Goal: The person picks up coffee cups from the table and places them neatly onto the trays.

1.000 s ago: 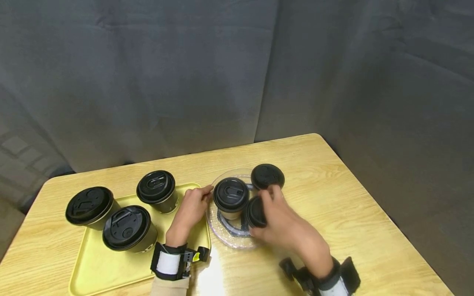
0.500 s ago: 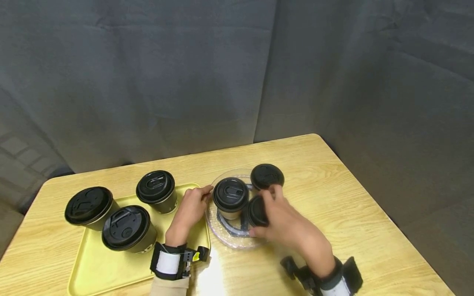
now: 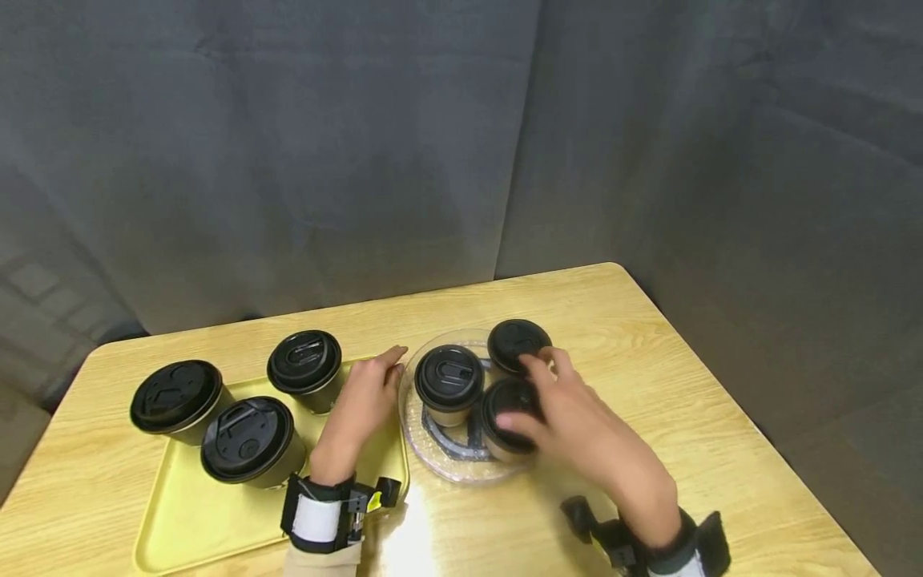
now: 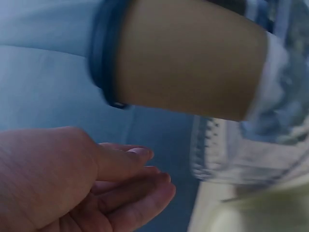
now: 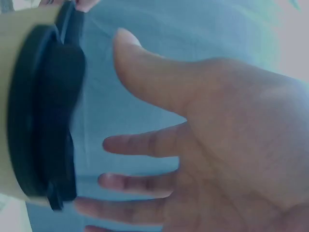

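In the head view, three lidded paper coffee cups stand on a round clear plastic dish (image 3: 431, 460): a left one (image 3: 449, 383), a back one (image 3: 515, 338) and a front one (image 3: 502, 398). My right hand (image 3: 587, 429) is over the front cup, partly covering its lid. Its fingers are spread and hold nothing; in the right wrist view a gap separates the palm from a black lid (image 5: 41, 116). My left hand (image 3: 363, 402) hovers by the yellow tray's right edge, apart from the dish. Its fingers are relaxed, below a brown cup (image 4: 188, 60) in the left wrist view.
On the yellow tray (image 3: 209, 525) at the left stand larger lidded cups: a front one (image 3: 248, 441), a back right one (image 3: 305, 362) and a far left one (image 3: 176, 397), which overlaps the tray's edge. A grey curtain (image 3: 346, 160) hangs behind the wooden table (image 3: 685, 417).
My right hand has let go of the front cup and drawn back slightly to the right. My left hand has moved off the dish's rim, a little to the left.
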Tool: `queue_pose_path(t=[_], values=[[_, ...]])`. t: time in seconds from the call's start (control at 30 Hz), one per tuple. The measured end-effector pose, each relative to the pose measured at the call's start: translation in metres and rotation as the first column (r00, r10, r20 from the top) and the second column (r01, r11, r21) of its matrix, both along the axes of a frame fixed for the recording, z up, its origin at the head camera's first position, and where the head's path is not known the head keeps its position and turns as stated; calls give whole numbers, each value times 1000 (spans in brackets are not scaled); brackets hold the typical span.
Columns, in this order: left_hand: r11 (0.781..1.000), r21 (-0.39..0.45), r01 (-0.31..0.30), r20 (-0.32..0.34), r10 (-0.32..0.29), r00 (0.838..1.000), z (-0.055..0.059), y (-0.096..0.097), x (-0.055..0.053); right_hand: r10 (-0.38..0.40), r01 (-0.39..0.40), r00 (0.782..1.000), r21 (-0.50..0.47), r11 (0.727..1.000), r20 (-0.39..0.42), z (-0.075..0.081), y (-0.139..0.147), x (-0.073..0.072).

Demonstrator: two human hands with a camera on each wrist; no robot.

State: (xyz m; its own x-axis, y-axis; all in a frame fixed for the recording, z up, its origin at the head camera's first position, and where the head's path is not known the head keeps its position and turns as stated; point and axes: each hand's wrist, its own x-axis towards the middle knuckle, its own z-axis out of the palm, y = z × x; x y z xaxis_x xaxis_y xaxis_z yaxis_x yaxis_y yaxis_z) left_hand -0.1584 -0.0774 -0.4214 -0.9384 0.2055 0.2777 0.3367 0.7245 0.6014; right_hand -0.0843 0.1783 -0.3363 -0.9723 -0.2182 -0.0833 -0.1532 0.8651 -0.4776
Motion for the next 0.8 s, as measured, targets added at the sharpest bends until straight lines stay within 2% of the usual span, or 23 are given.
queue_pose_path(t=[0.13,0.3,0.47,0.53,0.67,0.8], values=[[1000,-5,-4,-41,3,999,19,0,7,3,0,990,21,1000,-140,5,13,-2],[999,-39,-35,-74,32,997,44,1,22,-25,32,969,26,999,-247,3,30,-8],[998,-32,-60,-129,55,990,70,-3,39,-51,65,932,27,997,-359,-4,48,-19],[997,-30,-75,-170,69,983,78,-5,46,-57,77,917,35,996,-395,-6,54,-22],[991,-60,-122,-238,104,966,91,-14,60,-61,91,898,49,995,-435,-10,62,-26],[978,-107,-179,-293,141,946,94,-26,69,-60,94,892,55,994,-448,-14,66,-30]])
